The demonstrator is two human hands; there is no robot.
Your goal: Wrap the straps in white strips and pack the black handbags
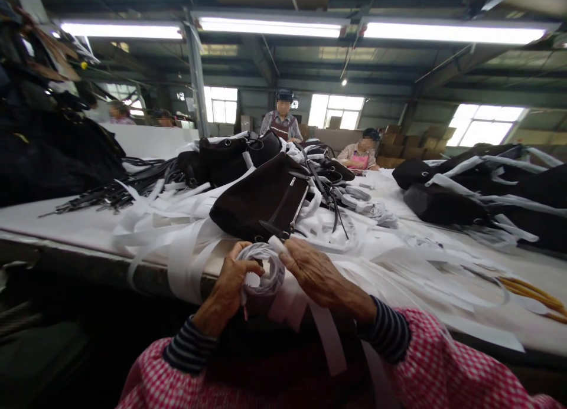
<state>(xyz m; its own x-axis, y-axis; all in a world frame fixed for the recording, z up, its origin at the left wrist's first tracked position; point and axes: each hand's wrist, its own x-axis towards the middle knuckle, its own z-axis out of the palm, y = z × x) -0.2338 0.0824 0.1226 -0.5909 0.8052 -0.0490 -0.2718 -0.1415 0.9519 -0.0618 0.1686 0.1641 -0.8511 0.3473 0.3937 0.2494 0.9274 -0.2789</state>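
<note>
Near the table's front edge, a coil of strap wrapped in white film (278, 282) is held upright between my hands. My left hand (231, 282) grips its left side, with the thumb reaching into the ring. On the other side my right hand (310, 267) pinches a white wrapped end (277, 244) at the top of the coil. White strips (328, 338) hang below the hands. Just beyond the coil lies a dark brown bag (257, 199) with a zipper and a metal eyelet.
White strips (186, 244) cover much of the table. Dark straps (115, 190) lie at left, dark bags (447, 202) at right. Scissors with orange handles (531, 291) lie at the right front. Two people (282, 123) are across the table; others are farther left.
</note>
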